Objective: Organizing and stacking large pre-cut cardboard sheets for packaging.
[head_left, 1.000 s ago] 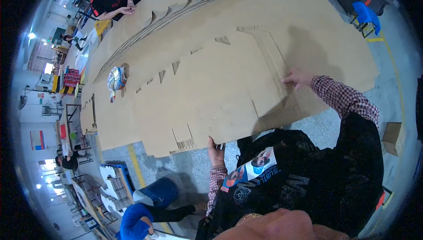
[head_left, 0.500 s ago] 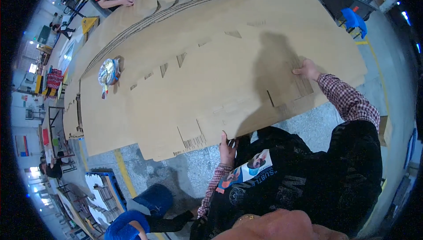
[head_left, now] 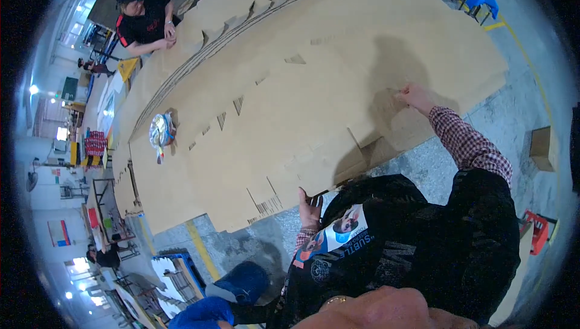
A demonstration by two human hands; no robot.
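The large cardboard sheet lies in front of you. Your left hand is at its near edge, thumb up; your right hand is at its right part. Whether either hand grips, I cannot tell. One shiny bundle is on the left.

the view's top edge crops the cardboard.

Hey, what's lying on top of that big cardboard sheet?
On the cardboard sheet, toward the left, lies a shiny rounded bundle; the right hand is over the right part. The surface beneath the bundle is covered.
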